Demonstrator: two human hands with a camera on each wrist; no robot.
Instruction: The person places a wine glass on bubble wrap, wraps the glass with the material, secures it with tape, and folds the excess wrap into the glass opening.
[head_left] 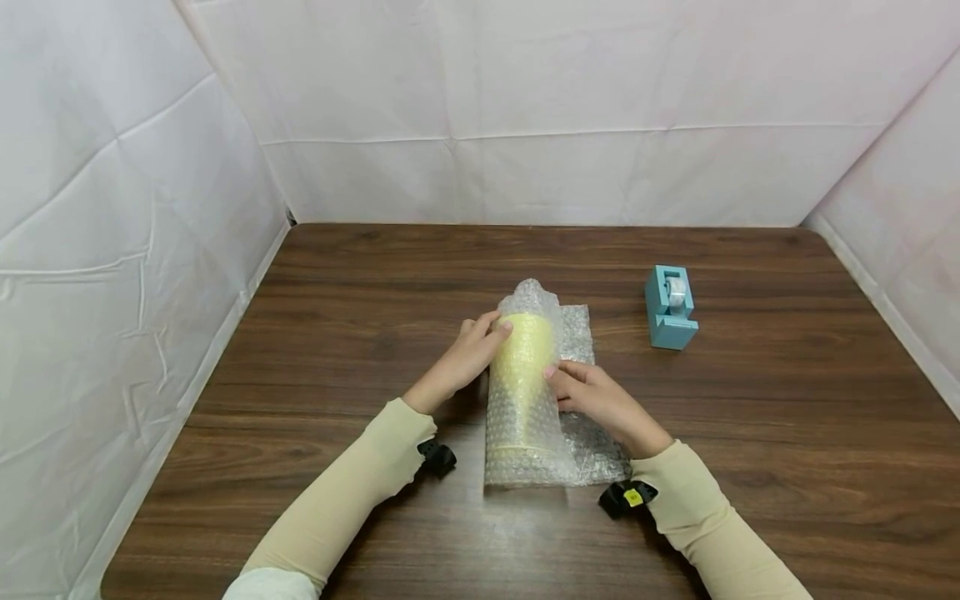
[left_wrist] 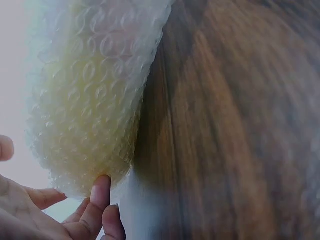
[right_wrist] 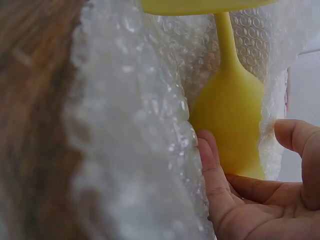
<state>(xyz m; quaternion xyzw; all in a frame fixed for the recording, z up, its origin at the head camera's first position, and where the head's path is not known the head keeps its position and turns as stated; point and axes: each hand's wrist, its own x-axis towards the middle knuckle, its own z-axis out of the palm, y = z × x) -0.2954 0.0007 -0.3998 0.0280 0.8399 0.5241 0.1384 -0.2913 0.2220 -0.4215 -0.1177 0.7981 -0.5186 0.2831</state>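
A yellow wine goblet (right_wrist: pixel 227 117) lies on its side in a sheet of bubble wrap (head_left: pixel 576 333), its bowl pointing away from me. Clear layers cover its top in the head view, while its stem and bowl show through the open right side in the right wrist view. My left hand (head_left: pixel 467 357) holds the wrapped bowl from the left, near its rim. On the other side, my right hand (head_left: pixel 600 404) pinches the wrap's edge, thumb on the outside, fingertips tucked in beside the bowl.
A blue tape dispenser (head_left: pixel 671 308) with a roll of clear tape stands at the right, beyond my right hand. The dark wooden table (head_left: pixel 360 333) is bordered by white cloth walls (head_left: pixel 525 175). A loose part of the wrap lies flat under my right hand.
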